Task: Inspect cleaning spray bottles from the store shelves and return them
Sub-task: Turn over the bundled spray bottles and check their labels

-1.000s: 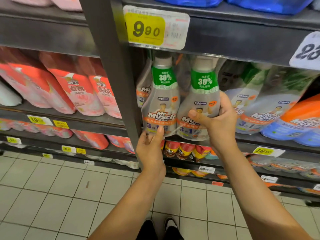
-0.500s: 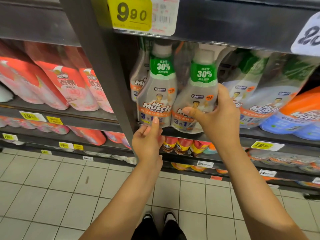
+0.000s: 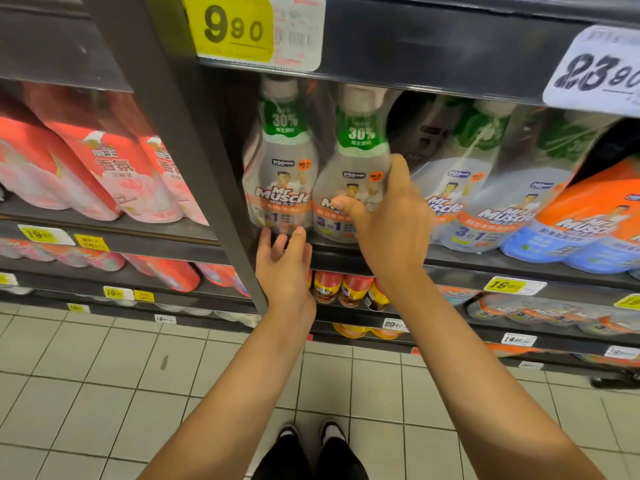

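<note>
Two bare hands are up at the shelf (image 3: 457, 263), and here's the count. Two grey bottles stand side by side at its front, each with a green 30% collar. The left grey bottle (image 3: 281, 181) and the right grey bottle (image 3: 353, 164) are both upright and touching each other, tight beside the dark upright post (image 3: 197, 168). Just to their right, two more bottles (image 3: 505, 209) with the same label lean over under clear wrap. Beyond them, orange-and-blue bottles (image 3: 585, 223) run off the edge, too cut off to count. Three red-and-pink packs (image 3: 104, 168) fill the bay on the left. Three cans (image 3: 349, 289) peek out on the shelf below. Two big price tags hang overhead, a yellow one (image 3: 230, 27) reading 9.90 and a white one (image 3: 599, 72).

Now the grip. The right hand (image 3: 391, 223) is clamped on the right grey bottle, thumb laid across the front label and fingers wrapped round its right side. The base sits down at shelf level, though whether it rests there I cannot tell. The left hand (image 3: 282, 263) has its grip apart and holds nothing. Its fingers are straight and spread, tips just touching the bottom edge of the left grey bottle. Below, two shoes (image 3: 332, 433) stand on the tiled floor (image 3: 86, 375).
</note>
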